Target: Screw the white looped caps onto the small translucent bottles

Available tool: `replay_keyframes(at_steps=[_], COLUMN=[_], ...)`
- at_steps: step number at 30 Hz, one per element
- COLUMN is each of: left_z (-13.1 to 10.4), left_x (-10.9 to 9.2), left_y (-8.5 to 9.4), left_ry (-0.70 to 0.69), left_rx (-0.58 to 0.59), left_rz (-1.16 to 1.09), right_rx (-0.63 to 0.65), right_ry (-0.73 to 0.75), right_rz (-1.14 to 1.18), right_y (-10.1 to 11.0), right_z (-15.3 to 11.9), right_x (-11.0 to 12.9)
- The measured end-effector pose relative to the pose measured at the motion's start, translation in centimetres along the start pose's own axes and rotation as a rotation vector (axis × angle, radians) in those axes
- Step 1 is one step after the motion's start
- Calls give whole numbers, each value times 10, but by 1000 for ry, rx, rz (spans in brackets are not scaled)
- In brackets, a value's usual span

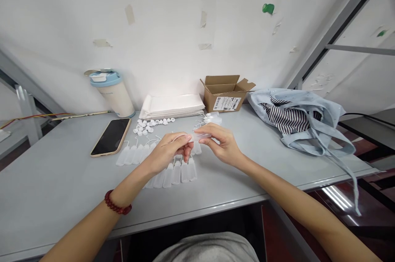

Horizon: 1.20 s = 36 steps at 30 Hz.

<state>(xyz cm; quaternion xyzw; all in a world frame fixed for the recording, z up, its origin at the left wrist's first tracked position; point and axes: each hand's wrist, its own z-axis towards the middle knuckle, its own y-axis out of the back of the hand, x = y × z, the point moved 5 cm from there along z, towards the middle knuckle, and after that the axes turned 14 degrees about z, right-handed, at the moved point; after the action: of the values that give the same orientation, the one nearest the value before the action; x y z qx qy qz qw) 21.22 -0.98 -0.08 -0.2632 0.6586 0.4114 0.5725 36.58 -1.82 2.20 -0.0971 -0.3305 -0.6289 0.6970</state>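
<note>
Over the middle of the table, my two hands meet on one small translucent plastic bottle (202, 135). My right hand (224, 144) pinches its body between thumb and fingers. My left hand (168, 148) is closed at its neck end, where the fingers partly hide a white piece. Beneath my hands lie similar bottles with thin bent spouts: a back row (132, 155) on the left and a front row (175, 173) nearer me. More bottles (212, 118) lie beyond my right hand. A pile of small white caps (143, 128) sits behind the back row.
A phone (111, 136) lies at left, with a blue-lidded tumbler (115, 93) behind it. Along the wall stand a stack of white envelopes or sheets (173, 105) and an open cardboard box (225, 95). A light blue cloth bag (296, 118) lies at right, its strap over the table edge.
</note>
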Motion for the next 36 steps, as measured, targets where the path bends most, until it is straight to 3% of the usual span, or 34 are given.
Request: replay_keyframes(at_steps=[7,11,17,21,29,36], left_z=[1,-2,-7,-9,-9,-11], left_x=[-2,-9,-15,-20,-18,-26], left_y=[0,2,3,3,5,2], left_ry=[-17,-75,-128,-184,-112,-364], left_rx=[-24,-84,-143,-198,-185,-282], left_rz=[-28,172,494,575,529,814], right_rx=[-14,-8,5,-29,14,23], right_ry=[38,21,-173,-347,-341,-595], right_rz=[-27,-21,53,183,178,399], right_y=[1,0,1,5,0,-4], right_z=[2,1,-1,-2,-1,-8], right_x=[3,2,-4,-13,-10,-27])
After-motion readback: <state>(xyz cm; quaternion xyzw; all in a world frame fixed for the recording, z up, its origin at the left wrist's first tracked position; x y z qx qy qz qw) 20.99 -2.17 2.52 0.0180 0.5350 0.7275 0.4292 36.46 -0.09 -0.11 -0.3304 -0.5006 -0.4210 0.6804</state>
